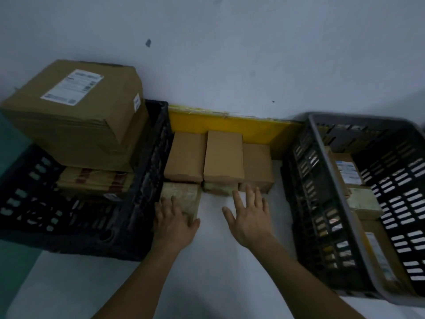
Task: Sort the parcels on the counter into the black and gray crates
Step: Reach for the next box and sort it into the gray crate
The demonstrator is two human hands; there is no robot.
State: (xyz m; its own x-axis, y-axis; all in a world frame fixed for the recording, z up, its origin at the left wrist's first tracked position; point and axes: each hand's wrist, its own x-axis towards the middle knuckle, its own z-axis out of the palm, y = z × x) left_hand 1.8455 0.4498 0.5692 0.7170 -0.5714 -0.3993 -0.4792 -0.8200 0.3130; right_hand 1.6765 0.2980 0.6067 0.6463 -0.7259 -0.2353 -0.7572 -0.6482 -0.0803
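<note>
Brown cardboard parcels stand in a row on the white counter (213, 245): a left one (185, 155), a taller middle one (222, 154) and a right one (257, 166). In front of the left one lies a pale wrapped parcel (181, 195). My left hand (172, 221) rests on that wrapped parcel, thumb at its near right corner. My right hand (248, 215) hovers with spread fingers just before the right parcel, holding nothing. The black crate (147, 180) stands at left, the gray crate (322, 180) at right.
A big labelled carton (78, 113) sits on flat packets in the black crate. Several labelled parcels (347, 171) lie in the gray crate. A yellow board (230, 124) runs along the wall behind the parcels. A green floor shows at far left.
</note>
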